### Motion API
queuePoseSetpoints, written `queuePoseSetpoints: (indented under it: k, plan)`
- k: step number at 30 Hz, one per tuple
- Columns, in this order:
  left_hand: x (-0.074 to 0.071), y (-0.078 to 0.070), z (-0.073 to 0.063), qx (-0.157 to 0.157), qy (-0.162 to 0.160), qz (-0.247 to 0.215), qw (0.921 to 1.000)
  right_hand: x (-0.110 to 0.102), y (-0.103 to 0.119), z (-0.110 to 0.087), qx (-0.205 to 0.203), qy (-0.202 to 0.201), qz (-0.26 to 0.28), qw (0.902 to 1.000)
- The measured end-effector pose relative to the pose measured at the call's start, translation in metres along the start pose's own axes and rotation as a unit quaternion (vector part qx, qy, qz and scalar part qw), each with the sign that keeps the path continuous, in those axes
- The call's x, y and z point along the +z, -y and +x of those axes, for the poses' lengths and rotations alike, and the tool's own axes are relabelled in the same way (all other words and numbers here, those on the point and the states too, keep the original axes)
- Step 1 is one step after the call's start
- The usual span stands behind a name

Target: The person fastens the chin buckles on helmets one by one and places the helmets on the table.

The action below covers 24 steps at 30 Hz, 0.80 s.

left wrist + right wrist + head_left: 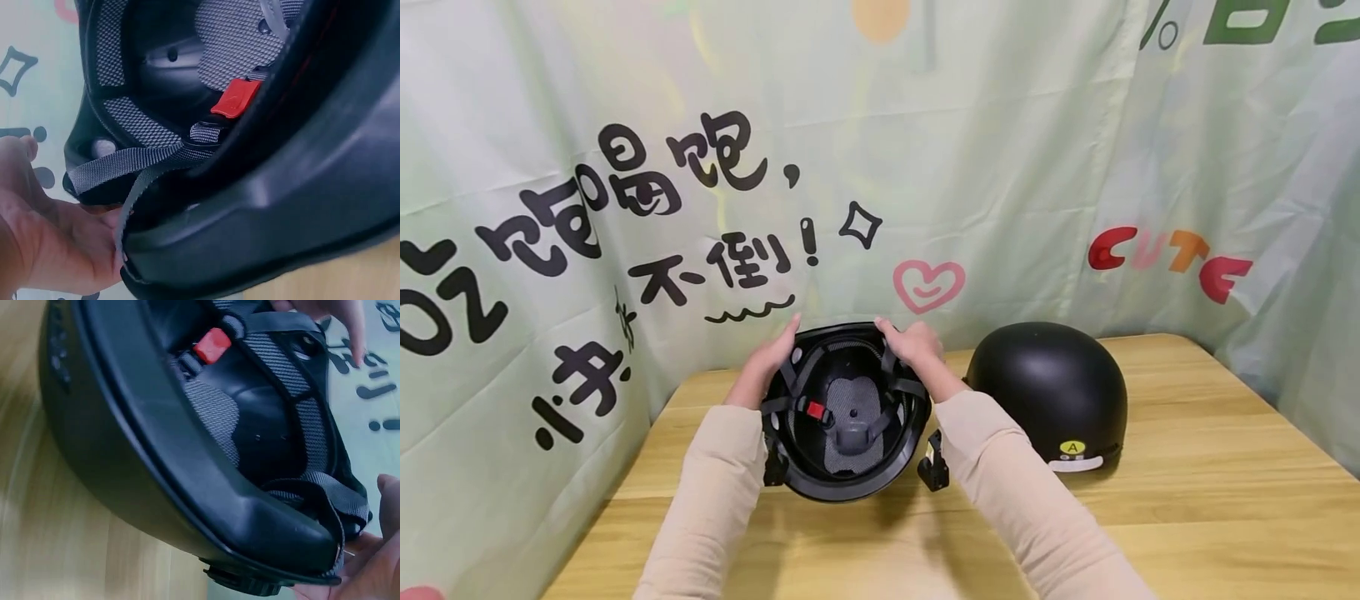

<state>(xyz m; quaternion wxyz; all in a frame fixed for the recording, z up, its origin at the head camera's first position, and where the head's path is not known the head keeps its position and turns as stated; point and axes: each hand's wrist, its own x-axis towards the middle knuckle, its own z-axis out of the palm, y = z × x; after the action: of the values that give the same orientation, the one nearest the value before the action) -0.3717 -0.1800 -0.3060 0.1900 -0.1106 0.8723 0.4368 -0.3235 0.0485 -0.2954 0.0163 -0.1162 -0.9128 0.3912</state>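
A black helmet (842,490) is held tilted over the table with its hollow inside toward me. Its padding, grey straps (125,165) and red buckle (815,409) show. My left hand (766,360) grips the upper left edge, thumb up at the rim and fingers partly hidden behind the shell. On the opposite side my right hand (917,346) holds the upper right edge in the same way. In the right wrist view a round black knob (247,581) sits on the shell close to the right hand. A second black helmet (1045,387) stands dome up just right of my right forearm.
The wooden table (1210,500) extends to both sides and toward me. Behind it hangs a pale green cloth (1000,167) with printed lettering and a pink heart. The second helmet bears a yellow round sticker (1072,447). A small black wrist camera (934,467) shows beside the right sleeve.
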Motion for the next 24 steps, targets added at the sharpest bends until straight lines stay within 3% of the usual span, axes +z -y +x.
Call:
queuePoseSetpoints:
  k: [1, 5, 11, 24]
  plan:
    - [0.003, -0.006, -0.018, -0.01, -0.009, -0.003, 0.9999, 0.001, 0.001, -0.001, 0.01, -0.006, 0.002, 0.9999]
    - [0.006, -0.009, -0.045, -0.017, -0.049, -0.013, 0.9986, 0.002, 0.004, -0.007, 0.036, -0.011, 0.006, 0.9993]
    - [0.01, -0.008, -0.049, -0.025, -0.108, -0.005, 0.9938, -0.004, 0.003, -0.011, 0.034, -0.009, 0.008, 0.9993]
    - [0.017, -0.005, -0.059, 0.012, -0.198, 0.01, 0.9801, -0.01, -0.002, -0.015, -0.001, -0.052, 0.054, 0.9972]
